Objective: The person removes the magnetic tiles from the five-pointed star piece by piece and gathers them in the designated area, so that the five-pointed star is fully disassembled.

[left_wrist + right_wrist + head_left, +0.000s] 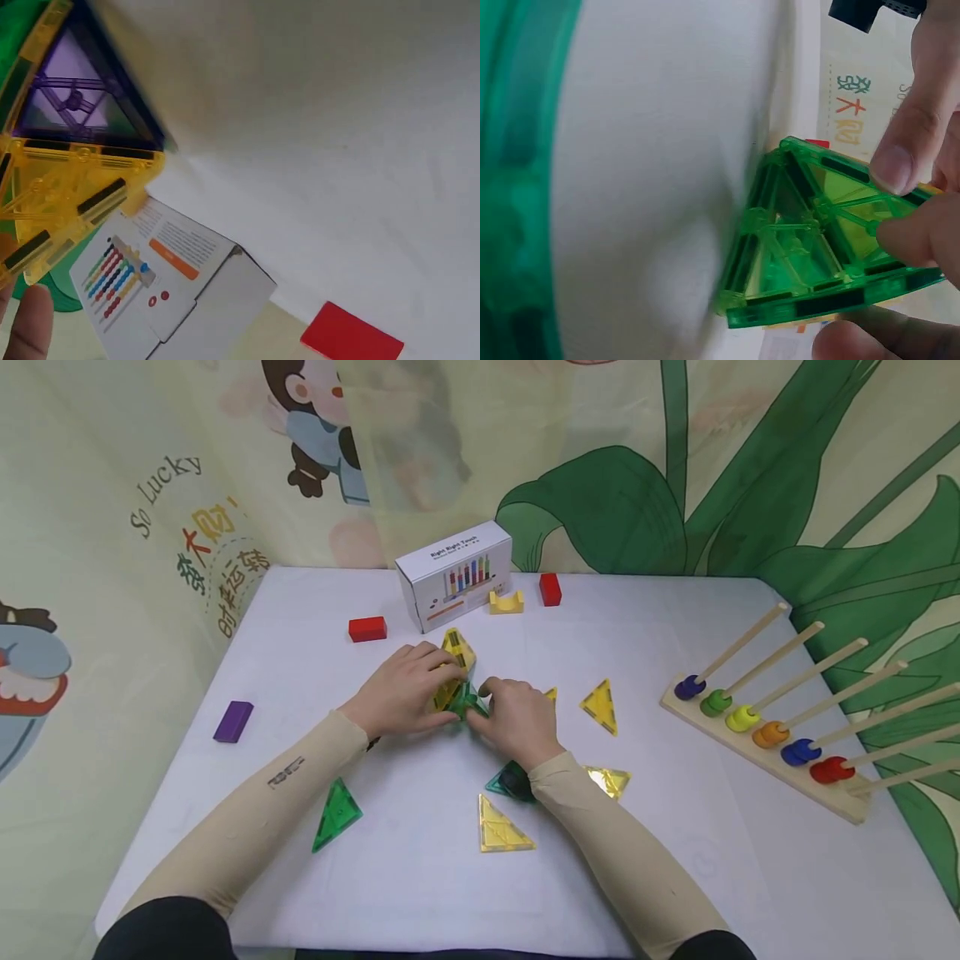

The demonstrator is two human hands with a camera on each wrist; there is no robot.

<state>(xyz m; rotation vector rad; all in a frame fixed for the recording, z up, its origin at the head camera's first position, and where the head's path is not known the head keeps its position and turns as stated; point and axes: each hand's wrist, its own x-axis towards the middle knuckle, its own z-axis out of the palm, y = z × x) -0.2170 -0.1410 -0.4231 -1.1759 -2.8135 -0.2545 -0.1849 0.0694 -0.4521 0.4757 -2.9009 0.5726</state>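
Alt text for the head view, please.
A person's left hand and right hand hold a cluster of green and yellow tiles at a white table. Loose triangular tiles lie nearby; a white box stands behind, and a wooden peg rack with coloured rings stands at right.

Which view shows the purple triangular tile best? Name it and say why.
The left wrist view: the purple triangular tile shows close up, its inner struts clear. I cannot make it out in the head or right wrist views.
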